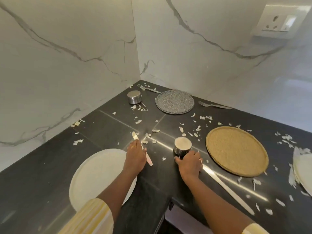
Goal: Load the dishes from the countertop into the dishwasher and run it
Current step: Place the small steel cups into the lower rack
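On the black corner countertop (108,122), my left hand (135,155) grips a butter knife (149,160) with a pale pink handle, blade pointing away. My right hand (190,162) holds a small steel cup (182,147) standing upright. A white plate (98,176) lies under my left forearm. A tan plate (236,150) lies to the right of the cup. Farther back are a speckled grey plate (174,101), a steel measuring cup (134,97) with a wire handle, and two forks (148,88) (214,105).
Pale food scraps (195,130) are strewn over the counter. Another white plate (303,171) is cut off at the right edge. A long pale utensil (231,191) lies near my right forearm. Marble walls enclose the corner, with a socket (278,21) at the upper right.
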Tool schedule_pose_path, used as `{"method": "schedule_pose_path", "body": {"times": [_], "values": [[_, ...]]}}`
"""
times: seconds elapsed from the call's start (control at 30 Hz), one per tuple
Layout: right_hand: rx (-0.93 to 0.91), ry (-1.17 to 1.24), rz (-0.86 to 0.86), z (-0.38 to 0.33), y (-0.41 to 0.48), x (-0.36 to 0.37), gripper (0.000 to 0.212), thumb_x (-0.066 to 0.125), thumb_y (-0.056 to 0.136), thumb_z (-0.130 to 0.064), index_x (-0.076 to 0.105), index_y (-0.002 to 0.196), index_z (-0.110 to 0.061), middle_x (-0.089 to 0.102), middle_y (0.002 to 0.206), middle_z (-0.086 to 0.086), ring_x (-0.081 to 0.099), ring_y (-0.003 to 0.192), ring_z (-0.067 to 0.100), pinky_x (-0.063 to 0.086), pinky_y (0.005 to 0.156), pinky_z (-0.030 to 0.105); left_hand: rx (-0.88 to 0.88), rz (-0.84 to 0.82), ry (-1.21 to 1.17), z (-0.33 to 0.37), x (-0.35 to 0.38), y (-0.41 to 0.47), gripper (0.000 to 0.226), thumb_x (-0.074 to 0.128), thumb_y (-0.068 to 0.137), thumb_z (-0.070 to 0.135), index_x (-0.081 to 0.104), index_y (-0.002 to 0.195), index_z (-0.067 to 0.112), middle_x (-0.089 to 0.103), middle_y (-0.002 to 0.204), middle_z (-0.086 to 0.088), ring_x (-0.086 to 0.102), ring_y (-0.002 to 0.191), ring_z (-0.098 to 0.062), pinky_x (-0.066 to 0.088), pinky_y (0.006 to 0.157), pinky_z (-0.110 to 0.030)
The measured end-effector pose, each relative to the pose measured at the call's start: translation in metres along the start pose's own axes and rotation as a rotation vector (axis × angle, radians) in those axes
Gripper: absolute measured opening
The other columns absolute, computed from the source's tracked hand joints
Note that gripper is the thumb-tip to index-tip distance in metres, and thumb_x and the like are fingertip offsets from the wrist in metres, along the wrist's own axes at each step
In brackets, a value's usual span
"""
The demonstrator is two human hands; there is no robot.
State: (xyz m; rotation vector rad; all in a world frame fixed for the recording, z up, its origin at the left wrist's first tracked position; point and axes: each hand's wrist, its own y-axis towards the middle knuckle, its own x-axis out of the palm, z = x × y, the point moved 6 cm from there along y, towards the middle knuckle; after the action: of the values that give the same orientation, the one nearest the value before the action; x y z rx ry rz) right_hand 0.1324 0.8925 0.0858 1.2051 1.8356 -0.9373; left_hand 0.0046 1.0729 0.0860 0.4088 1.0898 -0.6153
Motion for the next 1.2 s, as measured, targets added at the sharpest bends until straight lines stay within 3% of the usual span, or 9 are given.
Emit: {"method": "schedule_pose_path", "body": {"times": [0.13,0.3,0.43,0.57,0.8,1.03,1.2], "values": [[-0.061,0.037,-0.005,-0.021,0.034,0.003,0.045,0.064,0.081,-0.036,0.053,0.110,-0.005,0.056,0.114,0.012,0.052,0.107,0.028,0.041,0.090,0.037,-0.052,0.012,-0.021,0.018,-0.004,0.050,0.041,0.042,0.097,0.019,0.038,0.133,0.000,0.044,0.136,-0.017,0.037,0.129,-0.030,0.026,0.108,-0.034],[-0.156,0.242,-0.068,-0.049,0.076,0.004,0.039,0.063,0.083,-0.027,0.049,0.110,-0.002,0.053,0.111,0.012,0.054,0.099,0.027,0.044,0.080,0.034,-0.148,0.003,-0.053,0.035,-0.018,0.114,0.047,0.036,0.100,0.020,0.031,0.141,-0.003,0.034,0.146,-0.019,0.029,0.137,-0.029,0.020,0.112,-0.033],[-0.227,0.306,-0.043,-0.074,0.109,0.004,0.037,0.064,0.082,-0.027,0.052,0.106,-0.002,0.056,0.105,0.012,0.055,0.094,0.026,0.041,0.074,0.031,-0.311,-0.067,-0.119,0.028,-0.018,0.165,0.037,0.033,0.101,0.020,0.048,0.123,-0.005,0.050,0.131,-0.024,0.045,0.124,-0.036,0.034,0.100,-0.037],[-0.289,0.331,-0.052,-0.087,0.135,0.011,0.030,0.065,0.080,-0.027,0.052,0.094,-0.004,0.061,0.092,0.013,0.055,0.083,0.027,0.040,0.065,0.031,-0.420,-0.053,-0.163,0.019,-0.023,0.210,0.035,0.035,0.099,0.019,0.055,0.117,-0.003,0.053,0.128,-0.023,0.047,0.121,-0.037,0.037,0.097,-0.036],[-0.407,0.325,-0.042,-0.111,0.174,0.011,0.030,0.068,0.078,-0.022,0.052,0.097,-0.005,0.065,0.091,0.016,0.060,0.086,0.035,0.044,0.069,0.036,-0.618,-0.049,-0.172,-0.005,-0.034,0.269,0.035,0.053,0.091,0.013,0.053,0.124,0.000,0.054,0.128,-0.014,0.050,0.122,-0.029,0.043,0.095,-0.029],[-0.409,0.359,-0.044,-0.119,0.198,0.020,0.032,0.068,0.078,-0.024,0.053,0.102,-0.008,0.063,0.086,0.009,0.058,0.080,0.026,0.044,0.068,0.033,-0.753,0.068,-0.318,-0.011,-0.023,0.298,0.039,0.058,0.089,0.014,0.053,0.124,0.000,0.054,0.127,-0.019,0.055,0.115,-0.036,0.048,0.095,-0.039],[-0.427,0.348,-0.029,-0.123,0.206,0.019,0.031,0.068,0.079,-0.025,0.052,0.100,-0.009,0.061,0.084,0.005,0.058,0.079,0.023,0.045,0.068,0.034,-0.821,0.112,-0.316,-0.016,-0.022,0.306,0.034,0.049,0.092,0.012,0.053,0.124,-0.001,0.054,0.127,-0.019,0.053,0.117,-0.036,0.046,0.094,-0.040]]}}
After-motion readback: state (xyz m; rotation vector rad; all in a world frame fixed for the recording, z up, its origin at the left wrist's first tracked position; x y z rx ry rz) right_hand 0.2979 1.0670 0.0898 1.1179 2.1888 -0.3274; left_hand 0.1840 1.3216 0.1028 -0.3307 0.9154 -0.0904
